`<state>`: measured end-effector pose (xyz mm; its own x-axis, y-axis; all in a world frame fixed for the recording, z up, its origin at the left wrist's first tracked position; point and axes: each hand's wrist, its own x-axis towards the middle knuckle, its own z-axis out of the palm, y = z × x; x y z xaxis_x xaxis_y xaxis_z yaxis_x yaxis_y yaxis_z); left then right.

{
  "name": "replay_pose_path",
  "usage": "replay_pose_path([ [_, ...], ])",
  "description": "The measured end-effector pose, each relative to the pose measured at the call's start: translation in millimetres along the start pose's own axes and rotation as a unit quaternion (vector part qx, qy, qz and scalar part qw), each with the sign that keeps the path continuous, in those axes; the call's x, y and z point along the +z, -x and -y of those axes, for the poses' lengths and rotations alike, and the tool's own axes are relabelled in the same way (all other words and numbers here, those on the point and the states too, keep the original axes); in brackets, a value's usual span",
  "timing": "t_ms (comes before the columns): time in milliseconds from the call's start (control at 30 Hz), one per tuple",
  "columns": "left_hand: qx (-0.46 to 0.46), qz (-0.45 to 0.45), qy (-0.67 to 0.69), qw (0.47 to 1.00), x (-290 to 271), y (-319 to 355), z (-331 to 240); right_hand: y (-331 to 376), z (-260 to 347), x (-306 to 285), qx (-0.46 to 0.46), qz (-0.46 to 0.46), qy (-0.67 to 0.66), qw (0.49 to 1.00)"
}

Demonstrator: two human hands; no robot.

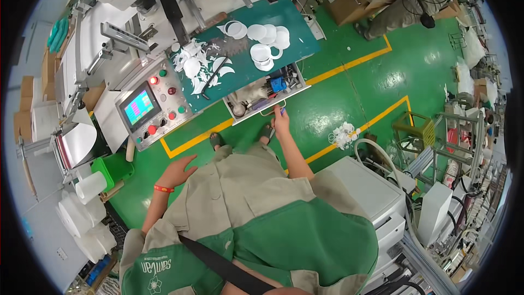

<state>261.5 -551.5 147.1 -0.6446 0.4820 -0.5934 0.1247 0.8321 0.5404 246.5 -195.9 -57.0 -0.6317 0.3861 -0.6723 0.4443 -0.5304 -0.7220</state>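
Observation:
My right hand (281, 123) is closed beside the handle (274, 107) of an open drawer. A small blue-purple thing (283, 111) shows at its fingertips; its kind is too small to make out. Whether the fingers also touch the handle, I cannot tell. Inside the white drawer (252, 113) lie a blue item (278, 84), a roll of tape (238, 110) and assorted tools. My left hand (177, 171) hangs in front of my body, fingers apart and holding nothing. On the green tabletop (300, 33) above the drawer lie white discs (267, 34), white scraps (192, 66) and a thin black tool (214, 76).
Left of the drawer is a control panel (141, 108) with a screen and buttons. A green bin (115, 168) stands at the left. White scraps (344, 135) lie on the green floor, right. A white cabinet (363, 186) is close on my right. Another person (420, 0) is at the far right.

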Motion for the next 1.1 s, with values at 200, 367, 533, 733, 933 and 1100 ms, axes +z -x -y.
replay_pose_path([
  [200,-0.029,-0.021,0.016,0.999,3.5,3.1,-5.3,-1.3,2.0,-2.8,0.013,0.055,0.019,0.998],
  [367,-0.053,-0.021,0.002,0.998,-2.7,-5.0,-3.1,-13.7,-9.1,-10.2,-0.048,0.081,0.021,0.995],
  [533,0.028,0.011,0.069,0.997,38.0,-5.1,51.5,-31.8,-3.8,32.1,-0.088,0.096,0.03,0.991],
  [733,0.069,0.054,-0.036,0.996,18.6,-66.4,50.3,-65.7,55.5,56.0,-0.033,0.231,0.105,0.967],
  [933,0.135,0.071,-0.1,0.983,-6.0,-115.4,38.1,-52.2,36.1,-3.7,-0.075,0.137,0.288,0.945],
  [1100,0.182,0.097,-0.125,0.971,9.1,-148.0,35.0,36.9,30.7,-76.0,-0.093,0.096,0.405,0.905],
])
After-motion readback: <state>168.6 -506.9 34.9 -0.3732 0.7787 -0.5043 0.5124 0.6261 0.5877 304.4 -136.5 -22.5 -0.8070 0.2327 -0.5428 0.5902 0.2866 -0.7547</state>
